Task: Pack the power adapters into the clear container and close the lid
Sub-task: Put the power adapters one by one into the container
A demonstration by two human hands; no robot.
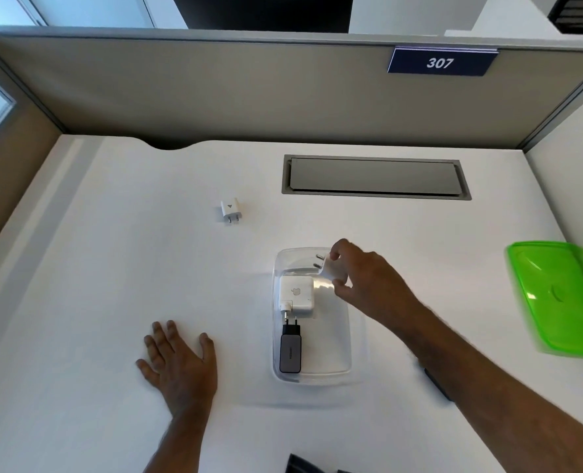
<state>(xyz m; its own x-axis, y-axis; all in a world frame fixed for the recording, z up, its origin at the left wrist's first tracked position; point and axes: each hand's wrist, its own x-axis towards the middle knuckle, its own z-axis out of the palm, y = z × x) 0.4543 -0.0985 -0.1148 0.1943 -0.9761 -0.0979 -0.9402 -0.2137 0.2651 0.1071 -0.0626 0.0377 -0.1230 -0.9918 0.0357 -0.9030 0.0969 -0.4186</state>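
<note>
A clear container (338, 356) stands open in the middle of the white desk. Inside it lie a square white adapter (298, 295) and, nearer to me, a dark grey adapter (290, 353) with a black plug. My right hand (368, 278) hovers over the container's far end, shut on a white adapter (329, 269) whose two prongs point left. My left hand (177, 360) rests flat on the desk left of the container, fingers spread, holding nothing. A small white adapter (230, 210) lies alone on the desk further back and to the left. The green lid (560, 295) lies at the right edge.
A grey cable hatch (375, 177) is set into the desk behind the container. A beige partition (249, 90) with a blue "307" sign (440, 63) closes off the back. A dark object (437, 384) shows under my right forearm.
</note>
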